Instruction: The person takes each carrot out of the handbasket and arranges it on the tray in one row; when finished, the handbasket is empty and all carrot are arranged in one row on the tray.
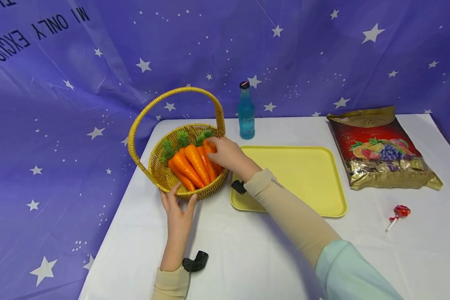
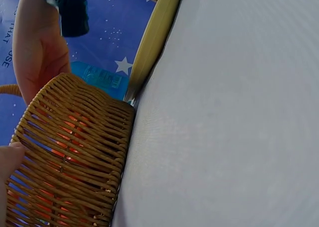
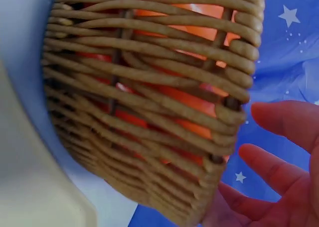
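A yellow wicker basket point(image 1: 206, 192) with a tall arched handle holds several orange carrots point(image 1: 187, 168) with green leafy tops. My left hand point(image 1: 178, 218) rests at the basket's near side, fingers spread, fingertips right at the rim. In the left wrist view a fingertip point(image 2: 17, 155) shows against the woven wall. Over the basket's right side reaches my right hand point(image 1: 228, 156), its fingertips at the rightmost carrot point(image 1: 209, 146). The right wrist view shows that hand's fingers point(image 3: 271, 167) apart beyond the rim, with no carrot visible between them.
Right of the basket lies a yellow tray point(image 1: 303, 179), under my right forearm. A blue bottle point(image 1: 246, 116) with a dark cap stands behind. At the right are a red and gold candy bag point(image 1: 382, 150) and a red lollipop point(image 1: 401, 211). Starry purple cloth hangs behind the white table point(image 1: 225, 258).
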`<action>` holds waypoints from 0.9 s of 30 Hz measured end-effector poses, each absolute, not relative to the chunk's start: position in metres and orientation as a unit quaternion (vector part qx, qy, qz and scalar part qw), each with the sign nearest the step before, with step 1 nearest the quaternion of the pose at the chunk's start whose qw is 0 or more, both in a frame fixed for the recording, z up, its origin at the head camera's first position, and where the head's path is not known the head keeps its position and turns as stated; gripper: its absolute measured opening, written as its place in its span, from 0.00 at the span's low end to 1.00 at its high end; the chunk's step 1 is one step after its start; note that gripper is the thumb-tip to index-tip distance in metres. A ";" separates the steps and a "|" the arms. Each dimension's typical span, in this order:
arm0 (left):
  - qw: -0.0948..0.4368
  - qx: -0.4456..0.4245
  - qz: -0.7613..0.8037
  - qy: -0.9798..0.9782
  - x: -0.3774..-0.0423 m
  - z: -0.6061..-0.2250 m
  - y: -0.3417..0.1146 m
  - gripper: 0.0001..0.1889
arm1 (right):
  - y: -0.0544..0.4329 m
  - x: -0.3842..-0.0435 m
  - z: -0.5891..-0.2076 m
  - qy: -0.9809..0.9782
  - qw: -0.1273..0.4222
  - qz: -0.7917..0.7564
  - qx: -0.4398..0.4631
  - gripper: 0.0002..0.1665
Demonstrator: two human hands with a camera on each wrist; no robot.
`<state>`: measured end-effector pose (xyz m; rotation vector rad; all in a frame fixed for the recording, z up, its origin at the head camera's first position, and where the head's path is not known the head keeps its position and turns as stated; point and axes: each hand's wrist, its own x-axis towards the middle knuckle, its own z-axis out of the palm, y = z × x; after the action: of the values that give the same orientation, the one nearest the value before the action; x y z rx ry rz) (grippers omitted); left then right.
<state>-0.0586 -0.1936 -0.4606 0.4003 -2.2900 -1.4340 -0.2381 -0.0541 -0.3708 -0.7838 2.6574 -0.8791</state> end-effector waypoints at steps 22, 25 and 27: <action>0.241 0.134 -0.626 -0.729 -0.067 -0.466 -0.194 0.30 | -0.082 -0.237 -0.387 0.922 0.095 -0.256 -0.274 0.34; 0.245 0.134 -0.639 -0.717 -0.067 -0.463 -0.191 0.30 | -0.080 -0.237 -0.389 0.920 0.089 -0.271 -0.269 0.34; 0.252 0.133 -0.634 -0.719 -0.068 -0.464 -0.190 0.31 | -0.079 -0.237 -0.389 0.918 0.086 -0.285 -0.264 0.34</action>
<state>-0.0676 -0.1903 -0.4636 0.3622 -1.9573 -1.7234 -0.2368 -0.0787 -0.3886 -0.7864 2.7358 -0.8487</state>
